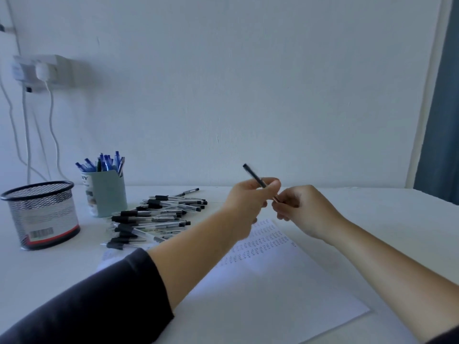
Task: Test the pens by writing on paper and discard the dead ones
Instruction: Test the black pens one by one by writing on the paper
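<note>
My left hand grips a dark pen above the table, its upper end slanting up and to the left. My right hand pinches the pen's lower end, close against the left hand. Below both hands lies a white sheet of paper with several rows of small written marks near its far edge. A pile of several clear pens with black grips lies on the table to the left of the paper.
A black mesh cup stands at the left. Behind it, a pale green holder holds several blue pens. Cables hang from a wall socket at the far left. A white wall closes off the table's back edge.
</note>
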`<action>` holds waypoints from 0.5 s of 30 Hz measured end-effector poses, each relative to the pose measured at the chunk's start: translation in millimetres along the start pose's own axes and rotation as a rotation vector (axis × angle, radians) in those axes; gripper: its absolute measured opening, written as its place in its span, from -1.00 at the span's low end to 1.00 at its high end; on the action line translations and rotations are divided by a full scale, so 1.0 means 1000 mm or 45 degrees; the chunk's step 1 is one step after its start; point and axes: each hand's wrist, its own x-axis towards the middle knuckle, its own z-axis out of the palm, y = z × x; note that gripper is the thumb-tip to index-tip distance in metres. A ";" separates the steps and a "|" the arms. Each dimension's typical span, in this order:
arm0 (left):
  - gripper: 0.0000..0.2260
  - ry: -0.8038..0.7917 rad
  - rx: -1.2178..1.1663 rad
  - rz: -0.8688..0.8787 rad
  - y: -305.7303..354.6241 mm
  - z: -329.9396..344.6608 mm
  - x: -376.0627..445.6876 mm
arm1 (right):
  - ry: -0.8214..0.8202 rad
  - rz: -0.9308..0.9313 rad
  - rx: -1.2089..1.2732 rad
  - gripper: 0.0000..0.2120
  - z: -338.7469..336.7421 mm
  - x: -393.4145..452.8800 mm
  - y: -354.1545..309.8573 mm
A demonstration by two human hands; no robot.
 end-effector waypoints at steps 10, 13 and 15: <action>-0.58 0.000 2.066 -0.203 0.005 -0.108 0.049 | 0.072 0.546 -0.798 -0.94 -0.035 0.004 0.048; -0.67 0.028 2.020 -0.199 -0.011 -0.123 0.060 | 0.085 0.601 -0.819 -0.95 -0.033 0.006 0.054; -0.71 0.118 1.957 -0.091 -0.017 -0.124 0.060 | 0.086 0.620 -0.830 -0.92 -0.033 0.006 0.054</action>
